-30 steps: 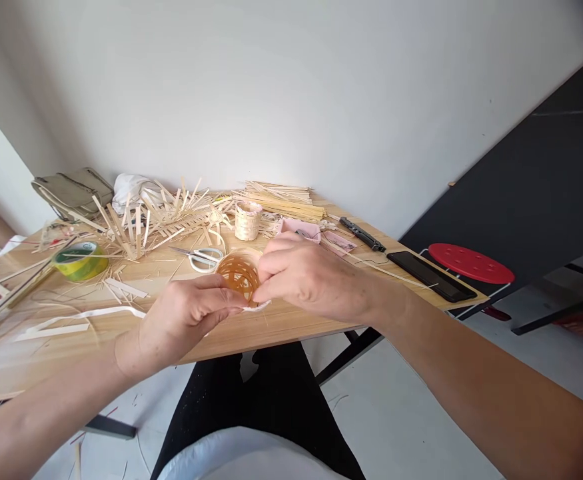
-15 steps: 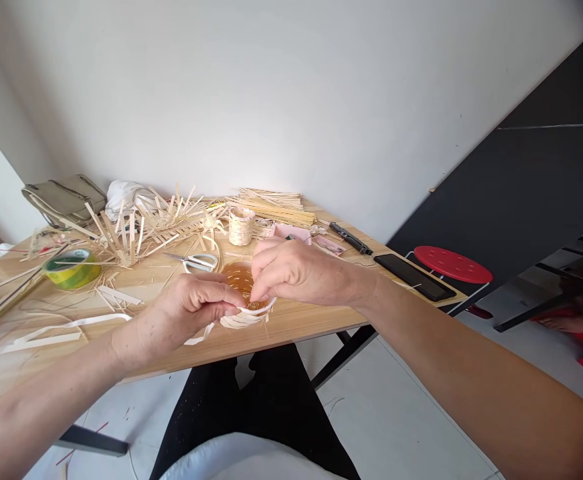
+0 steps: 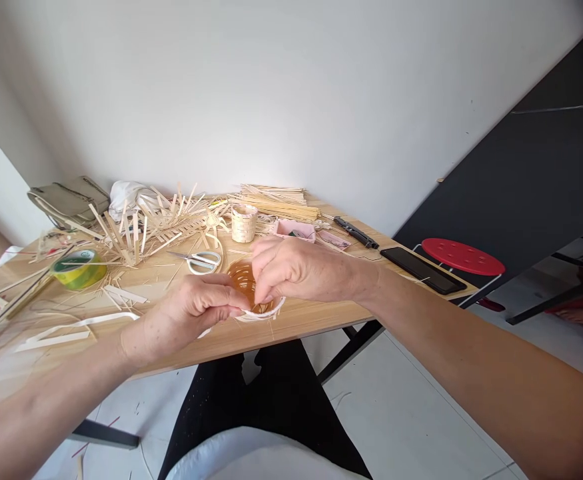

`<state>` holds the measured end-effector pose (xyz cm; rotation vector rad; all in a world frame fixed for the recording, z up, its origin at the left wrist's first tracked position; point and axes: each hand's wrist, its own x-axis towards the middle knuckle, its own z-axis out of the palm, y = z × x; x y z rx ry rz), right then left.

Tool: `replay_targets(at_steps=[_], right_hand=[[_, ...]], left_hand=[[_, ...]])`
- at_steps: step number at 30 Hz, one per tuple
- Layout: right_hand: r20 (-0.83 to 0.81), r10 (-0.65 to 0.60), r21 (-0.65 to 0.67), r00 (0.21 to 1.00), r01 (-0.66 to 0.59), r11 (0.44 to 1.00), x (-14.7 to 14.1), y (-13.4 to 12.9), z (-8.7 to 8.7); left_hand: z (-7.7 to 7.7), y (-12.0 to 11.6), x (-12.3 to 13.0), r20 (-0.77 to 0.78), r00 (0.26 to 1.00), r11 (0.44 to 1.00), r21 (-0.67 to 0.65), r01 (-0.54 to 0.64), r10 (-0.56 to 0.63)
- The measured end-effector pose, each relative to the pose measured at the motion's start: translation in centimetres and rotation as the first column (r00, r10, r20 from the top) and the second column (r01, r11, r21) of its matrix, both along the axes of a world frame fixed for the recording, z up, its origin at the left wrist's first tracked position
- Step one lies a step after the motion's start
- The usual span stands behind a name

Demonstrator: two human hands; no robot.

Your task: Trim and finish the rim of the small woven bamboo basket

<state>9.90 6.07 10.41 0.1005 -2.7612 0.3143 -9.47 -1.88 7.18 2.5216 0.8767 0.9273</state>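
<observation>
Left hand (image 3: 184, 313) and right hand (image 3: 301, 270) both narrow, pinching the white strip rim (image 3: 266, 313) of a small amber woven round piece (image 3: 241, 279), held over the wooden surface (image 3: 171, 333) near its front edge, roughly 6 o'clock from the small bamboo basket (image 3: 244, 223). Risk: if either pinch eases, strip tension could spring the rim loose and open the weave. Secondary: loose bamboo strips around the piece could snag it, and the white-handled scissors (image 3: 202, 262) sit close at 11 o'clock.

White strip (image 3: 264, 315) now wraps farther around amber cup (image 3: 241, 277) front.
</observation>
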Motion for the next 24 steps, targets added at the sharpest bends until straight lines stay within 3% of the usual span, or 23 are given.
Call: replay_targets(at_steps=[6,16,21,24], right_hand=[[0.045,-0.066,0.094,0.997,0.062,0.994,-0.1,-0.2,-0.1],[-0.014,-0.044,0.077,0.999,0.045,0.996,-0.7,0.2,-0.9],[0.001,-0.059,0.117,0.998,0.058,0.991,-1.1,-0.1,-0.9],[0.010,-0.093,0.187,0.996,0.089,0.978,-1.3,-0.4,-0.9]], left_hand=[[-0.6,0.1,-0.1,0.004,0.999,0.996,0.076,-0.041,0.040],[-0.6,0.1,0.2,0.016,0.996,0.983,0.158,-0.092,0.090],[-0.8,0.3,-0.2,0.018,0.991,0.982,0.131,-0.136,0.134],[-0.9,0.5,-0.7,-0.011,0.996,0.993,0.080,-0.090,0.092]])
